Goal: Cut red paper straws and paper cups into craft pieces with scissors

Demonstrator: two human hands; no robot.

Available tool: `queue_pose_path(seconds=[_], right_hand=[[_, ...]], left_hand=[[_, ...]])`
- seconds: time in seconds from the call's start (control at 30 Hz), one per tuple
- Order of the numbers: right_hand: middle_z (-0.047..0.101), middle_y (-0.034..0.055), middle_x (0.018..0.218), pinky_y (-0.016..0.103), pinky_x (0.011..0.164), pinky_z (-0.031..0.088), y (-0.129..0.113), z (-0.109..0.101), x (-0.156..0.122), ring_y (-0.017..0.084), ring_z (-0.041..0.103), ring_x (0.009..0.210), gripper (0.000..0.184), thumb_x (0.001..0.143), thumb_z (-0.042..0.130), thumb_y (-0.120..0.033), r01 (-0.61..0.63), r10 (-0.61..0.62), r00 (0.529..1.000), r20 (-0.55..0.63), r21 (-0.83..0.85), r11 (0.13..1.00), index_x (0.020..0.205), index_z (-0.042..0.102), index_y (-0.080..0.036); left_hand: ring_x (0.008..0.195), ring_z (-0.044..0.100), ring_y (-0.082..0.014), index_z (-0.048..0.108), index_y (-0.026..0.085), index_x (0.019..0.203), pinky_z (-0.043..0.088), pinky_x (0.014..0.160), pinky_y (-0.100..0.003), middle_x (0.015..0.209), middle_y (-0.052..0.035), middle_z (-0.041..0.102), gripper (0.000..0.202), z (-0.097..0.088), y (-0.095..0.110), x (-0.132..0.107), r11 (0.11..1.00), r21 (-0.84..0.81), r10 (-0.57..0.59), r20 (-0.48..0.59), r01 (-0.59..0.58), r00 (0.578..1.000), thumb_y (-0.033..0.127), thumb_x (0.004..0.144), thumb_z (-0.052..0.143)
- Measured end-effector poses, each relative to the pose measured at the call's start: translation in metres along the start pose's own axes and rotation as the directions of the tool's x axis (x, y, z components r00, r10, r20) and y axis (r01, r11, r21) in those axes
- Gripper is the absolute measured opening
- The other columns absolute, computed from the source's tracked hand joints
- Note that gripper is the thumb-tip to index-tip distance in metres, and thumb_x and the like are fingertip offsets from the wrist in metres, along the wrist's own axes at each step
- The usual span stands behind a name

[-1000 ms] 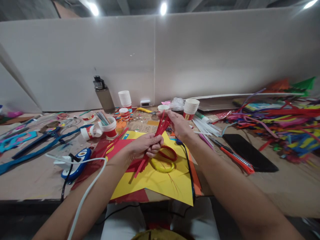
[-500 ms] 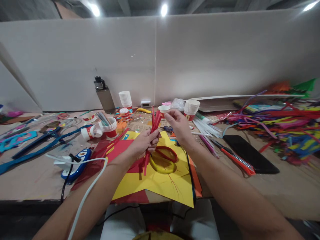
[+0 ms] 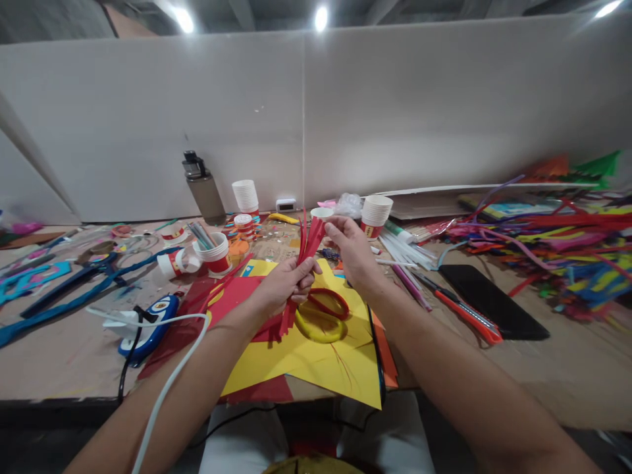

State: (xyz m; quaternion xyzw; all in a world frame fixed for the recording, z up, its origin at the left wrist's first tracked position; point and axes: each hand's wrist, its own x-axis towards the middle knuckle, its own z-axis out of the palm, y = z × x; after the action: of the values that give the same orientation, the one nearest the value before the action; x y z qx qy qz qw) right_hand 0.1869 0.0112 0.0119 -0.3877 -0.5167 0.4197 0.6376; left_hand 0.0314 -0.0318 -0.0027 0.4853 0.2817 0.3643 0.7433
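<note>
The left hand (image 3: pixel 291 284) is closed in a fist around the middle of a bunch of long, thin, flat red strips (image 3: pixel 313 238). The bunch is up above the table, with its top ends fanned out and its bottom ends poking out below the fist. The right hand (image 3: pixel 351 249) has its thumb and finger bent together at the right side of the fan, near the top. I cannot tell if they pinch a strip or only touch it.

Under the hands lies a bright yellow paper sheet (image 3: pixel 320 378). On it are scissor handles with one red loop and one yellow loop (image 3: pixel 322 330), just beside the left hand. A smooth red paper sheet (image 3: pixel 232 295) lies partly under the left arm. Behind the right hand stands a stack of white and red paper cups (image 3: pixel 377 212). Off to the right are an orange-red cutter knife (image 3: pixel 471 320) and a flat black phone (image 3: pixel 494 301), side by side.
</note>
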Motion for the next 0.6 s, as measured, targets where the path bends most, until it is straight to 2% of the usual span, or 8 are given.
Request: queue_pose_path(seconds=[0.1, 0.2, 0.33, 0.47, 0.6], right_hand=[[0.057, 0.0026, 0.122, 0.032, 0.091, 0.044, -0.003, -0.005, 0.004, 0.016, 0.054, 0.11, 0.034, 0.081, 0.057, -0.046, 0.103, -0.105, 0.993, 0.047, 0.041, 0.994, 0.108, 0.057, -0.026], [0.054, 0.0019, 0.131, 0.037, 0.102, 0.037, -0.007, -0.01, 0.009, 0.018, 0.046, 0.124, 0.039, 0.086, 0.048, -0.051, 0.138, -0.14, 0.974, 0.178, 0.021, 0.99, 0.116, 0.057, -0.028], [0.061, 0.0042, 0.121, 0.037, 0.1, 0.039, -0.008, -0.015, 0.011, 0.019, 0.054, 0.114, 0.041, 0.088, 0.045, -0.053, 0.071, -0.081, 0.942, 0.326, 0.042, 0.997, 0.111, 0.062, -0.024], [0.067, 0.0042, 0.106, 0.033, 0.09, 0.044, -0.009, -0.016, 0.01, 0.019, 0.059, 0.102, 0.038, 0.086, 0.048, -0.052, 0.07, -0.071, 0.943, 0.325, 0.016, 0.997, 0.099, 0.068, -0.023], [0.067, 0.0024, 0.089, 0.028, 0.073, 0.045, -0.014, -0.014, 0.008, 0.016, 0.06, 0.085, 0.032, 0.082, 0.056, -0.049, 0.049, -0.043, 0.957, 0.288, -0.013, 0.999, 0.091, 0.069, -0.021]], left_hand=[[0.039, 0.025, -0.0009, 0.052, 0.015, 0.082, 0.019, 0.037, -0.013, 0.055, 0.0067, 0.035, 0.028, -0.001, 0.002, -0.002, 0.997, -0.02, -0.074, 0.088, 0.076, 0.993, 0.043, 0.084, 0.055], [0.039, 0.024, -0.0008, 0.053, 0.014, 0.081, 0.019, 0.037, -0.012, 0.054, 0.0064, 0.035, 0.027, 0.002, 0.004, -0.005, 0.989, -0.002, -0.144, 0.129, 0.145, 0.981, 0.041, 0.084, 0.055], [0.039, 0.022, -0.0007, 0.053, 0.014, 0.079, 0.018, 0.037, -0.011, 0.052, 0.0068, 0.034, 0.026, 0.007, 0.006, -0.008, 0.984, 0.005, -0.18, 0.14, 0.181, 0.974, 0.04, 0.085, 0.054], [0.039, 0.021, -0.0007, 0.053, 0.014, 0.08, 0.018, 0.037, -0.011, 0.052, 0.0069, 0.034, 0.027, 0.006, 0.005, -0.007, 0.983, 0.011, -0.181, 0.165, 0.182, 0.969, 0.04, 0.084, 0.055], [0.04, 0.022, -0.001, 0.052, 0.014, 0.08, 0.018, 0.038, -0.012, 0.053, 0.0069, 0.034, 0.028, 0.004, 0.004, -0.007, 0.983, 0.016, -0.183, 0.179, 0.183, 0.967, 0.042, 0.085, 0.054]])
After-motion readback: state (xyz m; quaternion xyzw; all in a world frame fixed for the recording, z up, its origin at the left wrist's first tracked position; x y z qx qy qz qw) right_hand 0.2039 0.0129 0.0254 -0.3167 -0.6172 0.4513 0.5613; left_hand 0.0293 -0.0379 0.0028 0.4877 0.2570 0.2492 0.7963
